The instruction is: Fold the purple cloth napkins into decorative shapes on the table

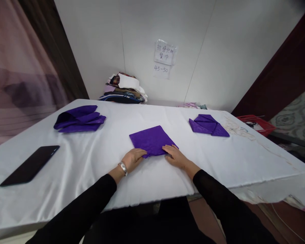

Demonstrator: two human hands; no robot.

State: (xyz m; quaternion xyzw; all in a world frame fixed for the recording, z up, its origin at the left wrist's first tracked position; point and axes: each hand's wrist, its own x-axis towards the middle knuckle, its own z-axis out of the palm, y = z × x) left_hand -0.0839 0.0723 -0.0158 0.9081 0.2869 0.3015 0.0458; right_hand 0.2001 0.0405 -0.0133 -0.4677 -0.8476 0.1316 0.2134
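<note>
A folded purple napkin (pixel 152 138) lies on the white tablecloth in front of me, with one corner pointing away. At its near left edge is my left hand (pixel 132 159), fingers and thumb closed on the cloth; a silver bracelet circles that wrist. The near right edge is under my right hand (pixel 176 156), its fingers bent over the fabric and the thumb at the border. Between the two hands the near edge looks slightly crumpled. The fingertips' undersides are hidden.
Another purple cloth (pixel 80 119) lies loosely folded at the left, and a folded purple napkin (pixel 208 125) at the right. A dark flat tablet-like object (pixel 30 165) rests near the left edge. Behind stand stacked clothes (pixel 125 88); a red basket (pixel 259 123) is beyond the table's right side.
</note>
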